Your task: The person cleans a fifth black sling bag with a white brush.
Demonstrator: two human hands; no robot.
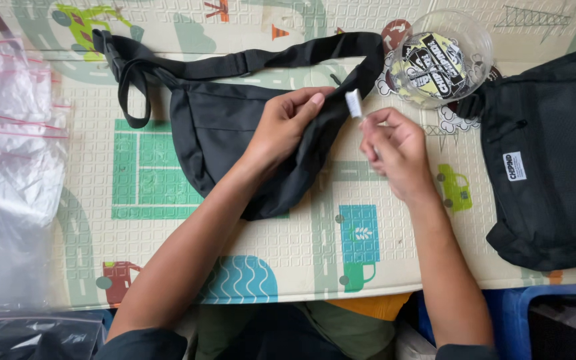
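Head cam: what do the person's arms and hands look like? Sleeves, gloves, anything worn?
Both hands are bare: no gloves, rings or watch show on the left hand or the right hand. The forearms are bare too. Dark sleeves show only at the bottom edge of the picture, pushed up near the elbows on both arms. No markings or bands are visible.
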